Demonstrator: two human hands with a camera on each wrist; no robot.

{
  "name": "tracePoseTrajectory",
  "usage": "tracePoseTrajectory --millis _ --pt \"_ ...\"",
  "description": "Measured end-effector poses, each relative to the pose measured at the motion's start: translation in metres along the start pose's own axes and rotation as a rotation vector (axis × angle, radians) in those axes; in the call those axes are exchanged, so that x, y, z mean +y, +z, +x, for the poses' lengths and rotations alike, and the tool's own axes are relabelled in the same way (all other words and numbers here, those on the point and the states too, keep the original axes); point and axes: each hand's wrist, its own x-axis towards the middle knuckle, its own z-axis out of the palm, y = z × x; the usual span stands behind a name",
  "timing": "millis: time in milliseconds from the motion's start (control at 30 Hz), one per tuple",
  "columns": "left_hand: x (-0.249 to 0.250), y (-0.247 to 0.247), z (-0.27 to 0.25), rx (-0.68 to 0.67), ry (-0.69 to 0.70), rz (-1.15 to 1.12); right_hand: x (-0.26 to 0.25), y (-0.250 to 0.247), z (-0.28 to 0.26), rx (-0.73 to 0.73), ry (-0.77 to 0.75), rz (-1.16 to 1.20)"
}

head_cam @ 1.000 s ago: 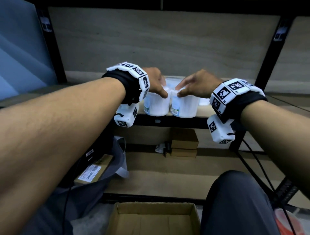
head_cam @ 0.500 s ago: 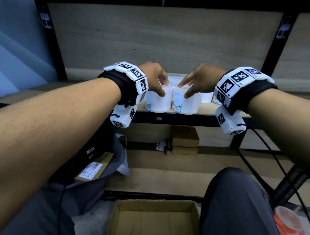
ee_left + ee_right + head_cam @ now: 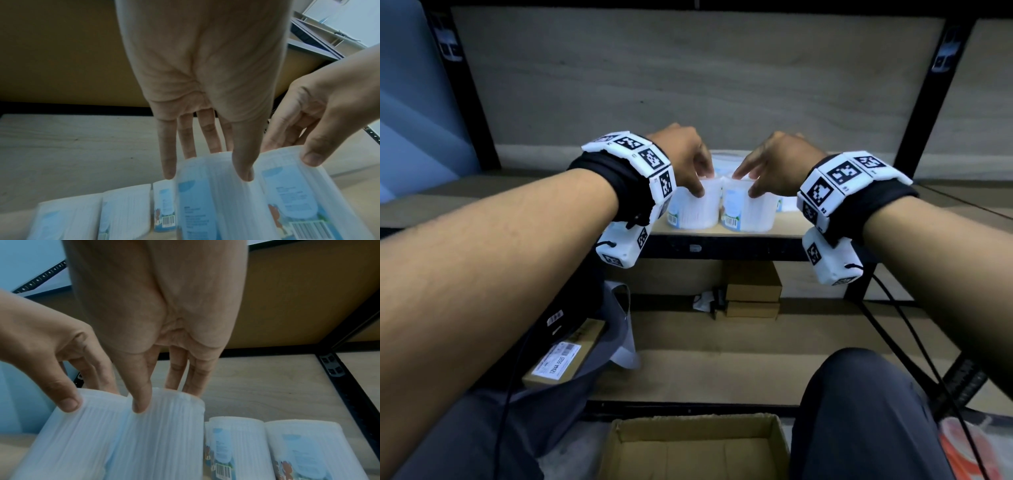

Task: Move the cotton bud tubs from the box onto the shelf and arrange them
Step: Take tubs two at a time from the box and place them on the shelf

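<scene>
The shelf [image 3: 722, 230] is a pale wood board on a black metal frame, with bare board stretching away to either side. Below, on the floor, an open cardboard box [image 3: 698, 445] sits between the knees. At the shelf's front edge two white ribbed cotton bud tubs with blue labels stand side by side, touching. The left hand [image 3: 685, 161] pinches the left tub [image 3: 693, 210] at its rim, thumb in front, fingers behind. The right hand [image 3: 779, 164] grips the right tub [image 3: 748, 214] likewise. More tubs [image 3: 267, 449] stand just behind and beside them, crowding the back. Small brown boxes [image 3: 752, 291] lie on the lower shelf.
</scene>
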Motion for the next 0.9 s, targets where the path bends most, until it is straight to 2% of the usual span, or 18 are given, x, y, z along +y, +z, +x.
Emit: tracePoseTrajectory --millis 333,900 --pt "-0.015 0.013 0.032 -0.007 -0.023 -0.013 0.014 0.008 0.035 -0.043 0.024 0.068" --pt "-0.029 0.023 0.064 -0.044 -0.061 -0.064 0.038 0.032 0.08 -0.011 -0.011 0.178"
